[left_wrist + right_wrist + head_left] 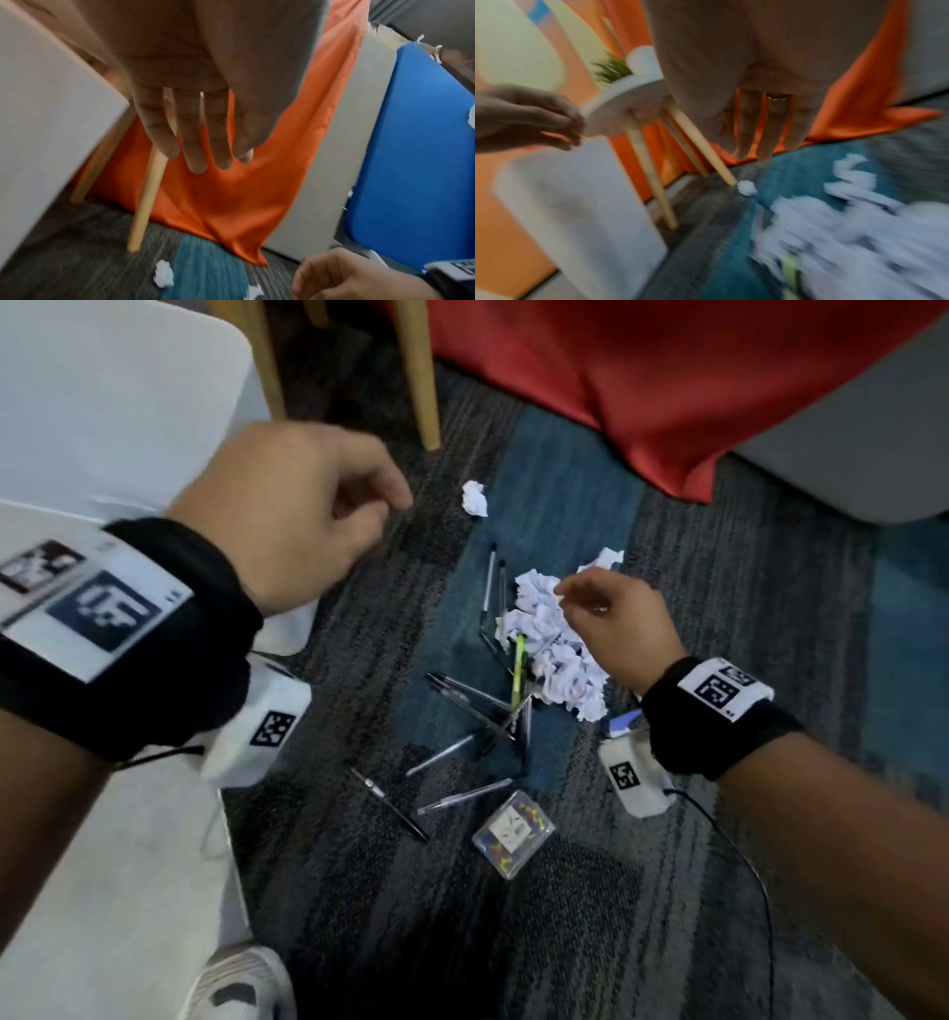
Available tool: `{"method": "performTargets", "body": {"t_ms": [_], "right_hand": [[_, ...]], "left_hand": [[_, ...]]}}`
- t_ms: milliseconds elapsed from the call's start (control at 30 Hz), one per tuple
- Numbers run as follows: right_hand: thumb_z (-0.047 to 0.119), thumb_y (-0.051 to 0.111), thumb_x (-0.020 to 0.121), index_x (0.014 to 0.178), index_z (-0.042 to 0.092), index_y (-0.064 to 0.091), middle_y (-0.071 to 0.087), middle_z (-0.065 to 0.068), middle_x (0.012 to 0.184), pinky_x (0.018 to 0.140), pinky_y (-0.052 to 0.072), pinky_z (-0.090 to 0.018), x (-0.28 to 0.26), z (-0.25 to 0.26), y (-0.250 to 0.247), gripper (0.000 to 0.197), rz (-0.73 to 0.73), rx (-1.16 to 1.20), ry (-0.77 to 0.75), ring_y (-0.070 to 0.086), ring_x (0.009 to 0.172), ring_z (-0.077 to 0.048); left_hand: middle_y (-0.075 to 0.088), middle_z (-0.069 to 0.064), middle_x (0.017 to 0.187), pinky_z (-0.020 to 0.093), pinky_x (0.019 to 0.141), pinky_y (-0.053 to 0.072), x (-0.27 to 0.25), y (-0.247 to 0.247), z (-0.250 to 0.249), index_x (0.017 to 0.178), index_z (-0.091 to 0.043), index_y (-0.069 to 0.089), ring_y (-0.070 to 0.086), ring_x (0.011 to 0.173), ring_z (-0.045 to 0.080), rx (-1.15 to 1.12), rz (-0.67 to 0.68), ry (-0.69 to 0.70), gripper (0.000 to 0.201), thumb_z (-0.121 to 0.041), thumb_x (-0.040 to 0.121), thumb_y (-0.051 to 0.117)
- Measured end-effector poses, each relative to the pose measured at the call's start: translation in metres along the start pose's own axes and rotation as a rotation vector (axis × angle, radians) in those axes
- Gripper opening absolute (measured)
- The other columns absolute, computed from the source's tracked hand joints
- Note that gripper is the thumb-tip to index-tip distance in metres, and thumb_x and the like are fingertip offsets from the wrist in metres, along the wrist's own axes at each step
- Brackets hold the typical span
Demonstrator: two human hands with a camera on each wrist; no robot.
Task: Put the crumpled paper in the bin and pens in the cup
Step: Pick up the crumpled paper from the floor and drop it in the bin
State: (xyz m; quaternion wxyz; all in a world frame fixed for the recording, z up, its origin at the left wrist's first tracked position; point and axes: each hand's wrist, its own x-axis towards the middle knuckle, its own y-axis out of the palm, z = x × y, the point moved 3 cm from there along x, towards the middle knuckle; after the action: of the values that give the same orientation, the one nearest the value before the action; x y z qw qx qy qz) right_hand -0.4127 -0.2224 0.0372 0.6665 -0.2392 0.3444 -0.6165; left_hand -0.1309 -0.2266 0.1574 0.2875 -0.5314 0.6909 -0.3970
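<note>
A heap of crumpled paper (552, 649) is seen on the carpet (667, 891), and everything else is placed from it. The right hand (613, 621) is held just above the heap, fingers relaxed and extended, nothing gripped. The left hand (303, 516) is raised well to the left of the heap, fingers loosely curled and empty, beside a white bin (102, 403). A single paper ball (474, 498) lies beyond the heap. Pens (462, 742) are scattered on its near side, a green pen (518, 667) touching its edge. A clear box (513, 834) lies nearer still.

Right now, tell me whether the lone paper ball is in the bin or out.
Out. The lone paper ball lies on the carpet by the wooden leg.
</note>
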Motion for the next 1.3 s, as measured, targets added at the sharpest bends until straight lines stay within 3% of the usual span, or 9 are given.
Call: {"method": "performTargets", "body": {"t_ms": [133,200,400,567,700,800,900,1067,1300], "right_hand": [[0.011,0.059,0.087,0.095,0.022,0.07,0.065,0.003,0.079,0.066,0.037,-0.017,-0.024,-0.075,0.003,0.017,0.079,-0.198,0.225,0.06,0.076,-0.015],[0.01,0.059,0.085,0.102,0.017,0.07,0.063,0.001,0.08,0.067,0.035,-0.02,-0.03,-0.105,0.012,0.021,0.109,-0.244,0.316,0.06,0.08,-0.019],[0.021,0.074,0.082,0.132,0.02,0.048,0.06,-0.012,0.118,0.08,0.042,-0.029,-0.038,-0.144,0.05,0.056,0.136,-0.193,0.387,0.059,0.104,-0.031],[0.019,0.076,0.081,0.119,0.016,0.049,0.059,-0.007,0.097,0.069,0.036,-0.025,-0.055,-0.144,0.077,0.047,0.165,-0.125,0.377,0.056,0.085,-0.025],[0.018,0.076,0.081,0.116,0.022,0.048,0.051,0.002,0.086,0.063,0.036,-0.026,-0.078,-0.128,0.083,0.045,0.151,0.039,0.324,0.05,0.074,-0.015],[0.017,0.079,0.078,0.123,0.027,0.045,0.049,0.01,0.085,0.062,0.039,-0.019,-0.094,-0.117,0.081,0.057,0.134,0.189,0.305,0.047,0.068,-0.004],[0.012,0.08,0.075,0.131,0.027,0.043,0.053,0.013,0.089,0.062,0.042,-0.01,-0.105,-0.105,0.077,0.069,0.144,0.216,0.255,0.049,0.069,0.0],[0.009,0.083,0.071,0.122,0.037,0.049,0.062,0.0,0.095,0.064,0.051,-0.029,-0.112,-0.1,0.075,0.067,0.156,0.333,0.297,0.047,0.067,-0.007],[0.012,0.081,0.075,0.104,0.033,0.067,0.054,0.007,0.07,0.06,0.043,-0.023,-0.102,-0.077,0.058,0.038,0.12,0.366,0.303,0.041,0.06,-0.007]], "left_hand": [[0.06,-0.007,0.091,0.028,0.076,0.042,0.001,0.062,-0.015,0.1,-0.03,0.067,0.056,0.081,0.015,0.01,0.191,0.065,0.017,-0.02,0.091,0.057],[0.057,-0.009,0.091,0.03,0.078,0.045,0.002,0.091,-0.021,0.099,-0.031,0.066,0.055,0.083,0.015,0.001,0.246,0.064,0.017,-0.021,0.091,0.056],[0.059,-0.007,0.089,0.034,0.079,0.05,0.004,0.167,-0.038,0.095,-0.033,0.065,0.058,0.084,0.02,-0.086,0.354,0.007,0.015,-0.023,0.091,0.055],[0.059,-0.007,0.089,0.035,0.08,0.051,-0.014,0.208,-0.047,0.093,-0.031,0.065,0.059,0.086,0.022,-0.156,0.436,-0.043,0.015,-0.021,0.091,0.054],[0.058,-0.002,0.11,0.036,0.088,0.049,-0.033,0.236,-0.044,0.114,-0.031,0.058,0.059,0.099,0.022,-0.098,0.558,-0.042,0.025,-0.018,0.093,0.055],[0.046,0.003,0.135,0.034,0.1,0.043,-0.046,0.257,-0.042,0.141,-0.037,0.033,0.052,0.12,0.024,-0.138,0.627,-0.062,0.061,-0.019,0.091,0.062],[0.038,0.004,0.148,0.036,0.109,0.037,-0.057,0.275,-0.045,0.147,-0.042,0.024,0.043,0.133,0.023,-0.304,0.674,-0.095,0.071,-0.024,0.091,0.063],[0.06,0.003,0.125,0.031,0.09,0.045,-0.06,0.281,-0.041,0.121,-0.028,0.054,0.056,0.113,0.024,-0.334,0.568,-0.113,0.029,-0.023,0.092,0.06],[0.059,0.008,0.129,0.03,0.089,0.041,-0.03,0.211,-0.032,0.131,-0.032,0.047,0.054,0.117,0.028,-0.21,0.543,-0.08,0.038,-0.032,0.094,0.057]]}}
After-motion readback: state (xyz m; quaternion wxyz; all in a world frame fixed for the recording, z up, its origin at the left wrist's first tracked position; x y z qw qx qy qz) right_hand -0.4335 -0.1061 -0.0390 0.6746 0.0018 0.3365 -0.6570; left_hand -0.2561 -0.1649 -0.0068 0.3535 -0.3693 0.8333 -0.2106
